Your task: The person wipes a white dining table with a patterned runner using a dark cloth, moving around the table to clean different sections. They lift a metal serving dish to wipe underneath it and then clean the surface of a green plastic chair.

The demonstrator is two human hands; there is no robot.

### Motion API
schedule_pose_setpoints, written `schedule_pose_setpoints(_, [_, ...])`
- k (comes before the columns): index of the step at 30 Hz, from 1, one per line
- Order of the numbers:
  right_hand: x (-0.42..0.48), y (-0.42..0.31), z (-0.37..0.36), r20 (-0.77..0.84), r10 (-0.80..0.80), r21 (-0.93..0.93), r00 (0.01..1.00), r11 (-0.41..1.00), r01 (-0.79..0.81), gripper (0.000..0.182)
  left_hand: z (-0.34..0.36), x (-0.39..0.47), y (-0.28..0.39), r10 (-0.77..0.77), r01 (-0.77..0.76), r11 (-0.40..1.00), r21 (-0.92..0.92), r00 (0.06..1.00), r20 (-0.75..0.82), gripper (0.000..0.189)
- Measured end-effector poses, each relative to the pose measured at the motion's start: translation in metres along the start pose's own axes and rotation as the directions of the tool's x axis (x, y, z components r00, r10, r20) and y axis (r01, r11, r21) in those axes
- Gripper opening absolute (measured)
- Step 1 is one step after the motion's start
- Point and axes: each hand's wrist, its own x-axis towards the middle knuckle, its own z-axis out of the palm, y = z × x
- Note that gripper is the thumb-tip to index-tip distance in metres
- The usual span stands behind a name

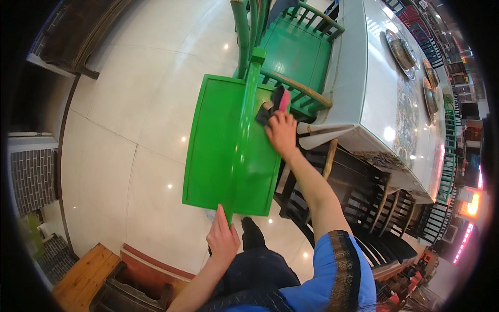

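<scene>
A bright green board or tray (214, 136) with a raised rim is in front of me, above the tiled floor. A glossy green bar (245, 117) runs lengthwise over its middle. My left hand (224, 240) grips the bar's near end, at the board's near edge. On the right part of the board, my right hand (282, 132) touches a dark cloth-like item (264, 115), its fingertips hidden in part. Just beyond the fingers lie a small tan piece (268, 104) and a black and pink object (282, 99) whose kind I cannot tell.
A green wooden chair (298, 50) stands beyond the board. To the right is a table with a white cover (347, 89), bearing metal dishes (403, 54). Dark chairs (339, 183) stand along it. Dark wooden furniture (70, 35) is at the upper left, a wooden bench top (85, 271) at the lower left.
</scene>
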Motion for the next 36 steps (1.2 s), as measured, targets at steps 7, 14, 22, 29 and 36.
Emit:
schedule_pose_setpoints(7, [-0.186,-0.057,-0.034,0.221,-0.507,0.323,0.833,0.844,0.428,0.029,0.005,0.000,-0.002,-0.016,0.016,1.000,-0.005,1.000,-0.015,0.076])
schedule_pose_setpoints(14, [-0.044,-0.052,-0.017,0.148,-0.053,0.160,0.988,0.987,0.029,0.014,0.006,0.002,-0.002,0.044,-0.043,0.997,0.068,0.999,-0.012,0.077])
schedule_pose_setpoints(22, [-0.176,-0.064,0.004,0.189,-0.240,0.166,0.952,0.964,0.210,0.012,0.005,0.002,-0.003,0.019,-0.018,0.999,0.032,0.999,-0.033,0.076])
schedule_pose_setpoints(29, [-0.154,-0.091,-0.020,0.161,-0.095,-0.063,0.982,0.992,0.106,0.012,0.004,0.001,-0.004,0.009,-0.008,1.000,0.027,0.999,-0.041,0.075])
schedule_pose_setpoints(36, [-0.098,-0.061,-0.010,0.178,0.074,-0.030,0.981,0.997,-0.070,0.019,0.008,0.002,-0.002,0.018,-0.017,0.998,0.057,1.000,-0.019,0.077])
